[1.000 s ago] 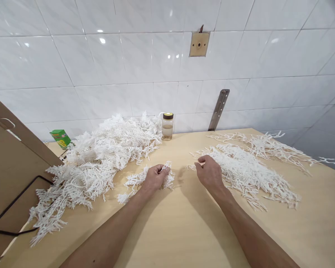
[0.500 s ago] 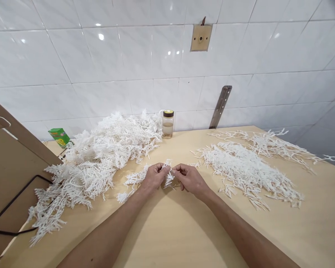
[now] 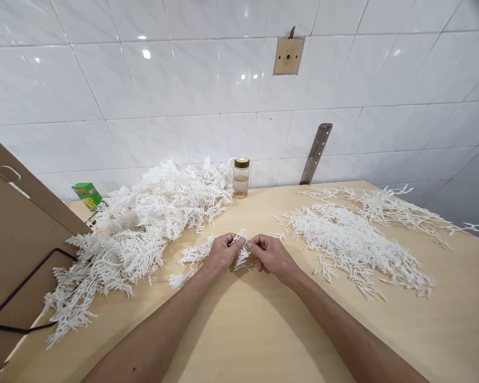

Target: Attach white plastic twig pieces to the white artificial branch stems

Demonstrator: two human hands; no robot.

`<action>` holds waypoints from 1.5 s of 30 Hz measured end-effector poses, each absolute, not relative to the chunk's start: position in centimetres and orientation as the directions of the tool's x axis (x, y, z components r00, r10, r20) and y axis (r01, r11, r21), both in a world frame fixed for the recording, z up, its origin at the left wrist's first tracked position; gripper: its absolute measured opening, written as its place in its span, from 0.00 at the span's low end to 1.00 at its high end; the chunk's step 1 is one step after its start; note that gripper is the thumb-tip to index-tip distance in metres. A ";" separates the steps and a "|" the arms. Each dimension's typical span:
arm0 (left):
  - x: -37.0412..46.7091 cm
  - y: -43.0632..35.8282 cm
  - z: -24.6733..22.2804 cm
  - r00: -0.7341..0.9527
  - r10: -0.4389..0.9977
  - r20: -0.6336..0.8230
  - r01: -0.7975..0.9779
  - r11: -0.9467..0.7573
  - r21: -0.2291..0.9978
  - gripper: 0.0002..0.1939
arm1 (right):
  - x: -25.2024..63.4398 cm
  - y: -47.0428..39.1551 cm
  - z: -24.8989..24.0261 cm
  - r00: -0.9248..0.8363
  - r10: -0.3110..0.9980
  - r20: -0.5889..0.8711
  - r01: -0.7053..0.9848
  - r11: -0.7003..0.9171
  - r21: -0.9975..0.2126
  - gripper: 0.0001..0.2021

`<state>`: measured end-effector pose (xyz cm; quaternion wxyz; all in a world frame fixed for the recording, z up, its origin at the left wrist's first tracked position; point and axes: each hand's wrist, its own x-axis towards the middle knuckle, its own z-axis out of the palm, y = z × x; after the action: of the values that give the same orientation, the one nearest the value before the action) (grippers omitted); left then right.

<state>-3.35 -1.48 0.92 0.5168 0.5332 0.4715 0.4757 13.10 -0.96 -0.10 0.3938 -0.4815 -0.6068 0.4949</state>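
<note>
Near the middle of the wooden table (image 3: 259,335), my left hand (image 3: 224,252) pinches a small white branched sprig (image 3: 242,256) between thumb and fingers. My right hand (image 3: 270,254) is closed on the sprig's other side, its thumb and forefinger meeting at the top. The sprig hangs between both hands. A few loose white pieces (image 3: 195,252) lie just left of my left hand. A large heap of white branched pieces (image 3: 143,223) spreads over the left side. A flatter pile of white sprigs (image 3: 355,242) lies on the right.
A lidded jar of liquid (image 3: 241,180) stands near the tiled wall. Bare white branches (image 3: 399,210) lie at the back right. On the left are a green box (image 3: 87,196) and a cardboard box (image 3: 19,234) with a black wire frame (image 3: 8,300). A metal strip (image 3: 316,154) leans against the wall.
The view has shifted very slightly. Both hands stay at the sprig in nearly the same pose.
</note>
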 end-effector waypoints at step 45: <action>-3.4 -1.9 1.8 0.216 0.971 -0.103 -0.134 0.134 0.982 0.24 | 17.9 1.2 0.1 0.111 0.838 0.534 0.807 0.237 -0.540 0.08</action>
<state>-3.37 -1.86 1.75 0.6142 0.4804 0.4357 0.4497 17.93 1.17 0.06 0.4176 -0.6175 -0.6663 0.0186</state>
